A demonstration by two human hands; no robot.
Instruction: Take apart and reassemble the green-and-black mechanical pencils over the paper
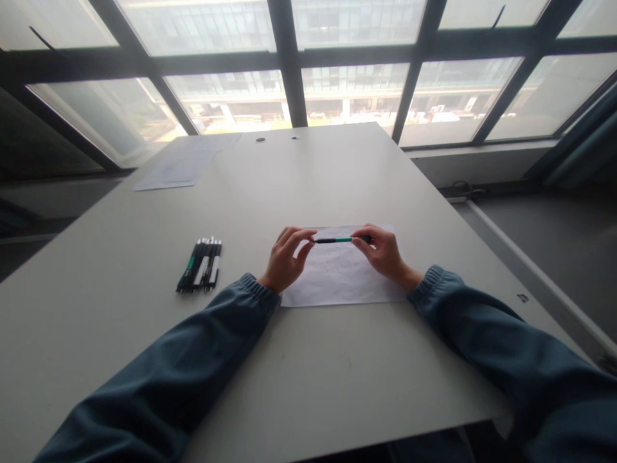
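Observation:
Both my hands hold one pen (340,240), black and green, level above a sheet of paper (337,280). The fingertips of my left hand (288,257) pinch its black end. My right hand (382,252) grips the green end between thumb and fingers, which partly cover it. The white sheet lies on the table under the pen, with faint marks on it. Left of my left hand, several pens (200,265) lie side by side in a bunch, mostly black with white or green parts.
The white table (299,186) stretches away toward large framed windows (357,96). More paper sheets (178,164) lie at its far left. Two small round dark spots (261,139) show near the far edge. A small dark mark (523,298) is near the right edge.

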